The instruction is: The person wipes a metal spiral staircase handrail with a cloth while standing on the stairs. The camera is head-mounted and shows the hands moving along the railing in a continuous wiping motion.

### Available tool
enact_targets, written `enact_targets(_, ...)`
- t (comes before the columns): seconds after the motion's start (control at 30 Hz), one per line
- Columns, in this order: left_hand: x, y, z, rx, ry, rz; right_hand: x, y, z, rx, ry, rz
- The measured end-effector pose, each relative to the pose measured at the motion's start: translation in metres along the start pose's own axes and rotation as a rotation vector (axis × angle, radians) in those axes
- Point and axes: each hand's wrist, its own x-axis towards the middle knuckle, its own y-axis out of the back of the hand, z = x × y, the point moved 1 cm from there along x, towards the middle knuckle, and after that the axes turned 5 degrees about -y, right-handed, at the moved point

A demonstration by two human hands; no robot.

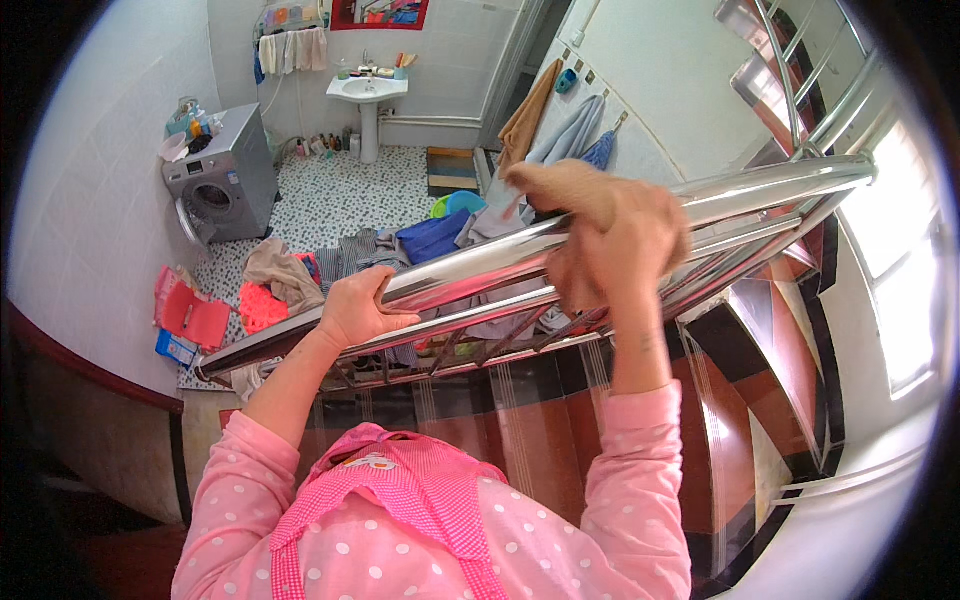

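Note:
A shiny stainless steel handrail (465, 259) slants across the view in front of me. My left hand (364, 307) grips its lower left part, with the thumb along the near side. Farther up the rail, my right hand (637, 232) is blurred. What looks like a brownish cloth (576, 274) is bunched under it against the metal; blur hides its exact edges. Thinner rails and twisted balusters (450, 349) run below the handrail. Heaped clothes (360, 251), among them a blue piece (435, 236), lie beyond the railing.
Stair steps (525, 420) with red and black tiles lie on my side, turning upward at right. Beyond the railing are a grey washing machine (225, 176) with its door ajar, a pedestal sink (367, 90), a red plastic chair (195, 315) and hanging towels (529, 112).

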Motion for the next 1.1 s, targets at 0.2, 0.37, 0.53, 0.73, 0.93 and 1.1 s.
enact_targets(0.2, 0.006, 0.000, 0.004, -0.059, -0.002, -0.040, -0.065, -0.036, -0.113, 0.312, 0.219, -0.249)
enact_targets(0.37, 0.007, 0.007, 0.010, 0.010, 0.023, -0.083, -0.069, -0.034, -0.088, 0.321, 0.353, -0.203)
enact_targets(0.53, 0.000, 0.003, 0.000, 0.014, 0.022, -0.030, -0.025, -0.005, 0.023, 0.111, 0.112, 0.143)
enact_targets(0.73, 0.002, 0.005, 0.004, 0.008, 0.061, -0.050, 0.045, 0.027, 0.160, -0.102, -0.236, 0.406)
enact_targets(0.93, 0.003, -0.001, 0.001, 0.001, 0.008, -0.024, 0.050, 0.014, 0.218, 0.984, -0.447, 0.667)
enact_targets(1.1, 0.000, -0.002, -0.005, 0.021, 0.023, -0.035, 0.013, -0.016, 0.142, 1.501, -1.067, 0.512)
